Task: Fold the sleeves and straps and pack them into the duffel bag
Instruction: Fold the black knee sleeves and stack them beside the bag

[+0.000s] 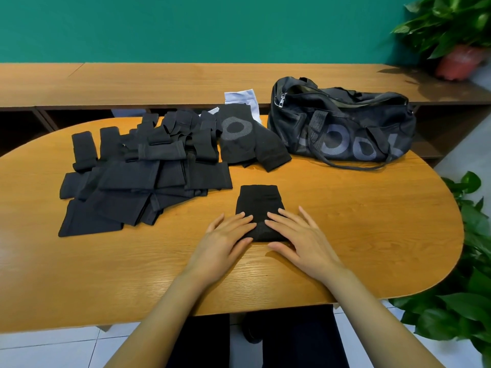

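A folded black sleeve [259, 201] lies flat on the wooden table in front of me. My left hand [224, 241] and my right hand [300, 239] press down on its near end with straight fingers. A loose pile of black sleeves and straps [143, 171] spreads over the table's left half. A black knee sleeve with a grey ring [247, 139] lies behind it, over a white sleeve [245, 98]. The black mesh duffel bag [342, 126] stands at the back right, its top zip open.
The oval wooden table [358, 221] ends close to my body. A long wooden bench [159, 83] runs behind it along the green wall. Potted plants stand at the far right [457, 35] and beside the table's right edge [473, 274].
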A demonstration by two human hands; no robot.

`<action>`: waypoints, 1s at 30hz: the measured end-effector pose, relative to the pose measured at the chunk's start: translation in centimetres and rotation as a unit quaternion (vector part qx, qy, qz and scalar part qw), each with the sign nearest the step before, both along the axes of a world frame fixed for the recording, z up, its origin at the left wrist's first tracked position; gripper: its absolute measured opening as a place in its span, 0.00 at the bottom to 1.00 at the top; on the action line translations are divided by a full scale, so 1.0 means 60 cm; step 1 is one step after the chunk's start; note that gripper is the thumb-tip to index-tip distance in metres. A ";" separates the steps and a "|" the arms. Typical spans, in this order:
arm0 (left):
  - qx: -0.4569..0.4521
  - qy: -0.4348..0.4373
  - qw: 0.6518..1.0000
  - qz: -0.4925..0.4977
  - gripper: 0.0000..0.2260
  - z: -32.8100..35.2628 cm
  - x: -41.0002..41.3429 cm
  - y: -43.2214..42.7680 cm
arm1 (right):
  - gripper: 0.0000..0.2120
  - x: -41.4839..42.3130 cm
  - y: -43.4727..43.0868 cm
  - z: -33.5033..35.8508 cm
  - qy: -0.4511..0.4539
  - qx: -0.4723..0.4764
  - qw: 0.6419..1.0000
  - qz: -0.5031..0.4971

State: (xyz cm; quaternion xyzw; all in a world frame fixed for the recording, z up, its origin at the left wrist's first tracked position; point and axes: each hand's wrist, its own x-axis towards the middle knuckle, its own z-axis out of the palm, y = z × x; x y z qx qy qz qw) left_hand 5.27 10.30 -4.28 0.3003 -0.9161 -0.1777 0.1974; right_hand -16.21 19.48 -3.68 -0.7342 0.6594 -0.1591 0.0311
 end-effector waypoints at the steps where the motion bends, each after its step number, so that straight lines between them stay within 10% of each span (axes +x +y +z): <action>1: -0.007 0.012 1.000 0.002 0.19 0.000 0.000 0.001 | 0.30 0.000 0.001 0.000 -0.004 -0.012 1.000 -0.001; 30: -0.044 0.101 0.993 0.044 0.20 0.027 0.001 0.018 | 0.22 -0.001 0.001 0.005 -0.025 -0.118 0.992 -0.032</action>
